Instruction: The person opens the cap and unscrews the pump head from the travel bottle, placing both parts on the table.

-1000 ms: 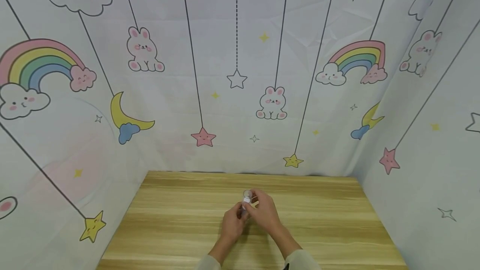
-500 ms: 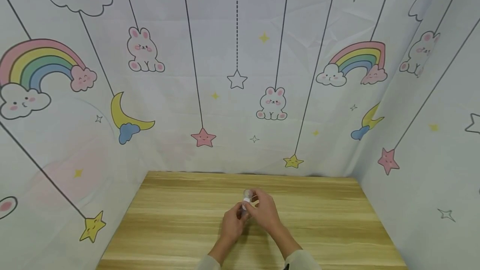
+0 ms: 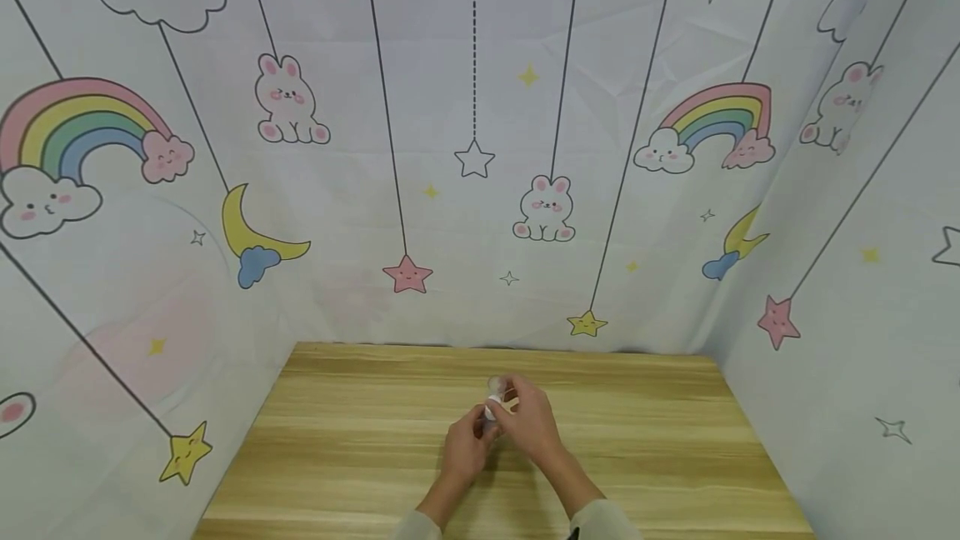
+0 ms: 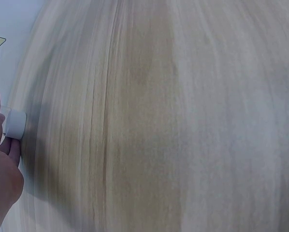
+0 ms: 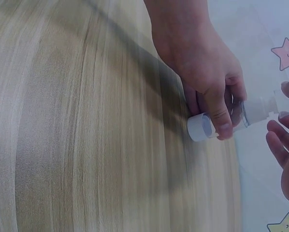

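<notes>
Near the middle of the table is a small clear bottle (image 3: pixel 492 410) with a white part, held between both hands. My left hand (image 3: pixel 463 447) grips its body with curled fingers. In the right wrist view, the bottle's white cylindrical end (image 5: pixel 201 127) sticks out below the left hand (image 5: pixel 197 58). That white end (image 4: pixel 15 124) also shows at the edge of the left wrist view. My right hand (image 3: pixel 534 425) pinches the far, narrower end, where a clear rounded piece (image 3: pixel 495 383) stands out past the fingers. The fingers hide much of the bottle.
A wood-grain table (image 3: pixel 645 440) lies beneath the hands. White cloth walls (image 3: pixel 337 190) printed with rabbits, stars and rainbows enclose it at the back and both sides.
Both hands stay almost where they were. Between the right fingers, the white part has tilted slightly toward the person, and the clear rounded piece has shifted a little.
</notes>
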`<state>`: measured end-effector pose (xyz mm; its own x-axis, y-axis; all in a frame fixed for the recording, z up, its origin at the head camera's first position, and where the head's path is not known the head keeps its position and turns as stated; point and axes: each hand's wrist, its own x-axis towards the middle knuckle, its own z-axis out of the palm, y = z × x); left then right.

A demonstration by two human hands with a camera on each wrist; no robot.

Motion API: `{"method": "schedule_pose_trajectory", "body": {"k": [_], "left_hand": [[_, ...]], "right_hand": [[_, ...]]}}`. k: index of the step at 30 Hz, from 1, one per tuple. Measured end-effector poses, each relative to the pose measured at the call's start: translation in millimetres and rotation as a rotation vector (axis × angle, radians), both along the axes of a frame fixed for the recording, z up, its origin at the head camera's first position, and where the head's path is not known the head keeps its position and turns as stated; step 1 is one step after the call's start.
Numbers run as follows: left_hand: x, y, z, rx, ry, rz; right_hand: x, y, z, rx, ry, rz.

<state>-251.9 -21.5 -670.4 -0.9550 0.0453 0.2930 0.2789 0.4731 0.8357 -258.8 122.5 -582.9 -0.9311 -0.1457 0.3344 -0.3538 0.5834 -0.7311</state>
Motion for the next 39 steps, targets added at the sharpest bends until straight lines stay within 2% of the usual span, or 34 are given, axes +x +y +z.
{"method": "schedule_pose_trajectory", "body": {"k": [10,26,30,39], "left_hand": [[-0.8,0.8,-1.4,-0.003,0.017,-0.001],[-2.4,1.1,-4.0,0.028,-0.006,-0.004],[-1.9,1.4,-3.6,0.037,-0.028,-0.009],[-0.5,0.6,0.3,0.050,-0.020,-0.017]], "right_hand": [[-0.8,1.9,0.8,-0.018,0.001,0.009],[0.6,4.7,5.6,-0.001,0.021,0.016],[0.3,5.1,6.1,0.000,0.026,0.017],[-2.2,6.7,4.8,0.014,0.035,0.006]]}}
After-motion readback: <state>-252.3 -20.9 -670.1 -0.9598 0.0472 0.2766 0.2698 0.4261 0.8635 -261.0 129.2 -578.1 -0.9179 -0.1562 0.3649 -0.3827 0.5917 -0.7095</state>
